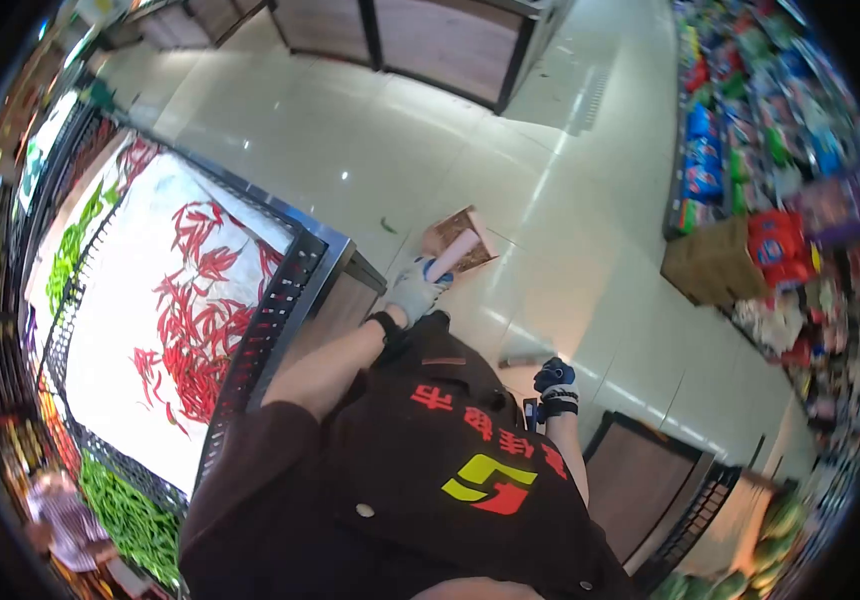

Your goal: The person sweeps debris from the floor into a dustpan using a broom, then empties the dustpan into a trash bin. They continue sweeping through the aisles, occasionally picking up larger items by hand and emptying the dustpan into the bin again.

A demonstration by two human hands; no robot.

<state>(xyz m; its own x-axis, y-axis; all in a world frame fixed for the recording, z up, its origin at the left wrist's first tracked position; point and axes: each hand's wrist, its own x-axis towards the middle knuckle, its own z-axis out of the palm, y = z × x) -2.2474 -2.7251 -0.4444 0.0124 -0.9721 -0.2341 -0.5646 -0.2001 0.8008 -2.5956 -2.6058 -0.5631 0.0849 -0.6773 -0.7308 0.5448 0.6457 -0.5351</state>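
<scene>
**Gloved hands and pink dustpan above a shop floor, seen from the head**

The pink dustpan (470, 250) is held over the pale tiled floor (600, 300), ahead of the body, its light pink handle grasped by the left hand (418, 290) in a white and blue glove. The right hand (556, 386), gloved in dark blue and white, is seen with bent fingers just beside a short brownish bar (523, 360); whether the bar is gripped cannot be told. A small green piece (388, 226) is seen on the tiles, left of the dustpan. The torso is covered by a dark apron (430, 440) printed in red and yellow-green. To the left, red chillies (200, 340) are spread on a white sheet (110, 350) in a black-edged display; long green peppers (130, 515) are heaped nearby. To the right, a cardboard box (712, 262) is placed beside packaged goods (702, 155).
</scene>
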